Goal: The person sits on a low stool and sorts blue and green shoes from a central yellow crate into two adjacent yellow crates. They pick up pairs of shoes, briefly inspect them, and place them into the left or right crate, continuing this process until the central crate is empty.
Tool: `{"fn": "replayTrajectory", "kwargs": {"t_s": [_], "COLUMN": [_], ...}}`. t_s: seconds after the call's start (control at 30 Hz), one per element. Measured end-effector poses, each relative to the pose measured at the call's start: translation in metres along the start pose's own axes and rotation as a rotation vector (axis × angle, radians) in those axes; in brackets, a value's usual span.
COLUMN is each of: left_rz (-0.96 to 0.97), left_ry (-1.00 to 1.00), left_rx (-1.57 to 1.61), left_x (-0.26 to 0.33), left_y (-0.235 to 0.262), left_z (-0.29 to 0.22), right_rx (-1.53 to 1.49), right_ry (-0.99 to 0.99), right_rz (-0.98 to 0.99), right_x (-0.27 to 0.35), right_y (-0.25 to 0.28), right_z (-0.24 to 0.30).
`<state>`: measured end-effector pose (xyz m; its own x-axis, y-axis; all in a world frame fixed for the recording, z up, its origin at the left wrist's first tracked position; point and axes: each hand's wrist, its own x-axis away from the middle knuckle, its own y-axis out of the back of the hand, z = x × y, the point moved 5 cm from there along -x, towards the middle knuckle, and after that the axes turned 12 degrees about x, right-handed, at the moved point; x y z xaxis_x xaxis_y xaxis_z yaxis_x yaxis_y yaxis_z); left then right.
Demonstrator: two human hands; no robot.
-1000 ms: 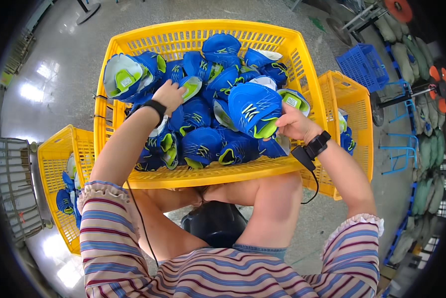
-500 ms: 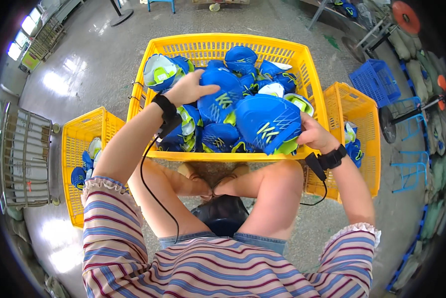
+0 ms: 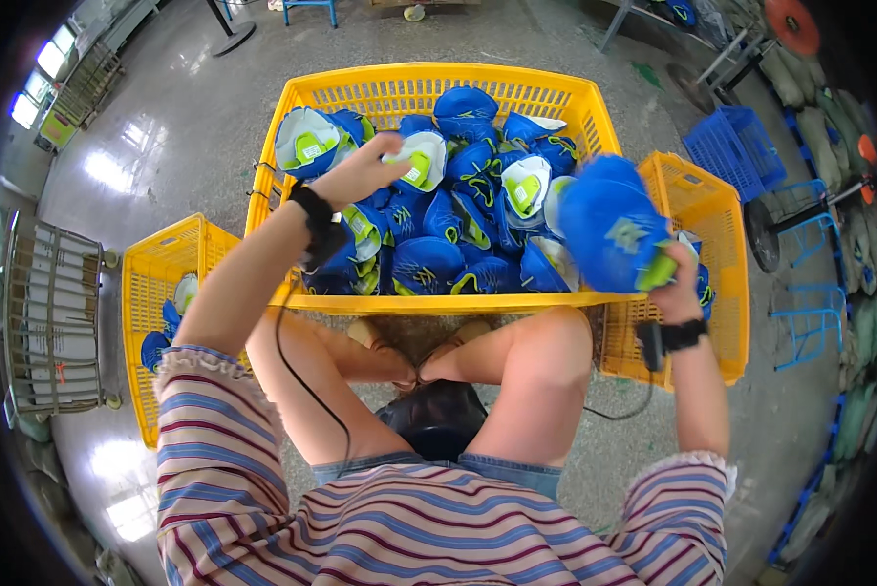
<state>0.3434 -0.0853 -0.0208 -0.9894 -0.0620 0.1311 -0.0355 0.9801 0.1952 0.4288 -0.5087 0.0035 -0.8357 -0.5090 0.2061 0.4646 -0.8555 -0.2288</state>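
Blue shoe uppers with lime-green and white linings fill a large yellow crate (image 3: 428,307) in front of my knees. My right hand (image 3: 675,285) is closed on the lime-trimmed edge of a blue shoe upper (image 3: 609,220), raised over the crate's right side and blurred by motion. Over the left half of the pile, my left hand (image 3: 362,174) has its thumb and fingers apart. Its fingertips are at the edge of a white-lined upper (image 3: 422,161); contact is hard to make out. Another white-lined upper (image 3: 308,142) lies in the far left corner.
Yellow crates flank me on the left (image 3: 145,303) and right (image 3: 727,293), both with some uppers inside. Farther right are a blue crate (image 3: 736,146) and blue metal stools (image 3: 810,313). A slatted rack (image 3: 55,308) stands at the far left.
My right hand has swung its upper rightward, toward the right crate. The blue upper that was at my left hand is no longer there; a white-lined one now shows beside the fingers.
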Motion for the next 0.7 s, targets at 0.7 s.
{"fn": "replayTrajectory", "kwargs": {"t_s": [0.7], "left_rz": [0.27], "left_ry": [0.056], "left_rx": [-0.462], "left_x": [-0.011], "left_y": [0.048], "left_z": [0.155], "right_rx": [1.34], "right_ry": [-0.049], "right_rz": [0.2], "right_x": [0.013], "right_y": [0.03], "right_z": [0.032]}}
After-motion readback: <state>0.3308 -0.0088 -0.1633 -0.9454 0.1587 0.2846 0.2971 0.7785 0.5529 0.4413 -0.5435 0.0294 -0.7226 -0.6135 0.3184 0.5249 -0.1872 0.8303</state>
